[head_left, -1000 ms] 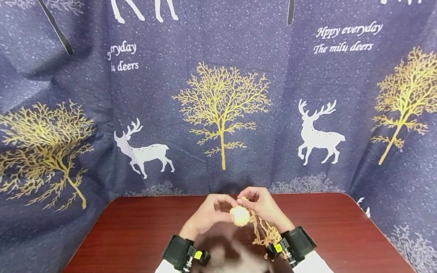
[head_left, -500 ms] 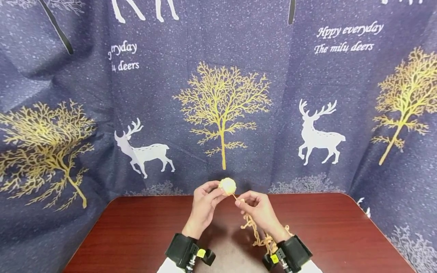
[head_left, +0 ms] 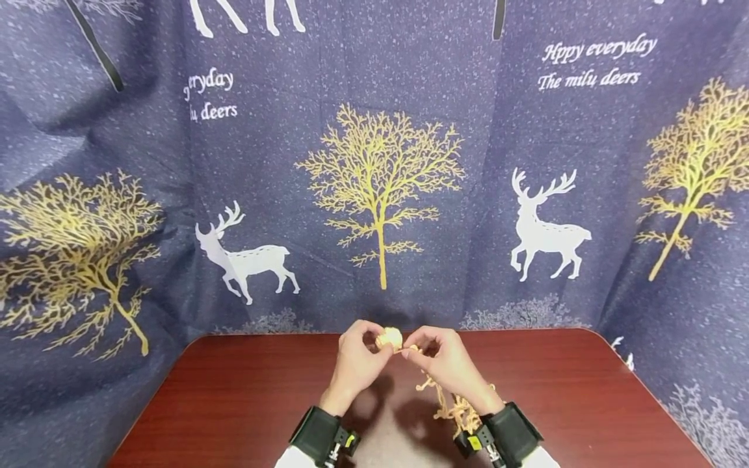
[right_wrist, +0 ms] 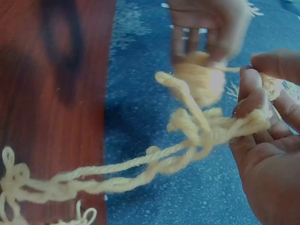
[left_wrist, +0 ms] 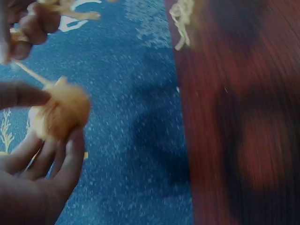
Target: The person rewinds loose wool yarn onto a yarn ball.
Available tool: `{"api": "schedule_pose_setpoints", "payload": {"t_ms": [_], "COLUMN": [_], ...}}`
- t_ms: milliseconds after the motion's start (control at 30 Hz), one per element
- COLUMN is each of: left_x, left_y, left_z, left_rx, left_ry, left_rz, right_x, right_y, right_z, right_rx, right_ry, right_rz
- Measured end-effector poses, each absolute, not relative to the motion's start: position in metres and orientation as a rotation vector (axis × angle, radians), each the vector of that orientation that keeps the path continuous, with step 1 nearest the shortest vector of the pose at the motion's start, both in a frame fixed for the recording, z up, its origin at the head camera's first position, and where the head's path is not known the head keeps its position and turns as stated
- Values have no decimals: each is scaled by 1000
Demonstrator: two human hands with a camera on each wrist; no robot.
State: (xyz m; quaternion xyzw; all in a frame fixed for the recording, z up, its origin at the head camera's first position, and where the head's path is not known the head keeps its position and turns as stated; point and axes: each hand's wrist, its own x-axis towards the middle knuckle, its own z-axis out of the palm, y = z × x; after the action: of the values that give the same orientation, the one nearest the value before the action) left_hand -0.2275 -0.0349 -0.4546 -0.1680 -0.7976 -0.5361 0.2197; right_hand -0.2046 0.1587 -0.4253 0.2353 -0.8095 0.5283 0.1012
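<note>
My left hand [head_left: 355, 364] holds a small pale-yellow ball of yarn [head_left: 390, 338] between thumb and fingers, above the far part of the table. In the left wrist view the yarn ball [left_wrist: 68, 110] is blurred. A short taut strand [right_wrist: 230, 69] runs from it to my right hand [head_left: 449, 361], which pinches it between thumb and forefinger. More yarn is bunched within the right hand's fingers. From there a looped, tangled length of yarn [right_wrist: 126, 176] hangs down, partly behind the right wrist in the head view.
The reddish-brown wooden table [head_left: 246, 396] lies under both hands, its far edge close beyond them. A blue cloth [head_left: 409, 143] printed with trees and deer hangs behind it. Black cameras on bands [head_left: 318, 432] sit on both wrists.
The left hand with the yarn ball rose away from the right hand, drawing out the strand, then came lower and turned. The right hand stays in nearly the same place, still pinching the yarn.
</note>
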Motion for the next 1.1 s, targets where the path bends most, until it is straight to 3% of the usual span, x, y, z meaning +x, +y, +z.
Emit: {"api": "schedule_pose_setpoints", "payload": {"t_ms": [200,333,533,667,933,1100], "left_x": [-224,-222,-219,-217,-215,-215], "left_y": [-47,-52,-54,-52,-40,-36], "left_z": [-456,-449,-436,-431,-430,-429], "left_rx": [-803,-1071,-1342,-1196,-418,-386], "left_ry": [-2467,-2454,-1943,-1683,-1638,-1750], "left_rz": [-1482,-1830,-2383,-2595,-2709,-2598], "right_x": [-215,-221,-225,-222,-217,-217], "right_y": [170,175,171,165,154,151], "right_z": [-419,-420,-431,-440,-442,-442], "right_rx": [742,765,764,763,604,502], "right_ry": [-2366,-2322,-2239,-2173,-2175,-2166], "right_rz": [1725,1870,2060,2187,2175,2191]}}
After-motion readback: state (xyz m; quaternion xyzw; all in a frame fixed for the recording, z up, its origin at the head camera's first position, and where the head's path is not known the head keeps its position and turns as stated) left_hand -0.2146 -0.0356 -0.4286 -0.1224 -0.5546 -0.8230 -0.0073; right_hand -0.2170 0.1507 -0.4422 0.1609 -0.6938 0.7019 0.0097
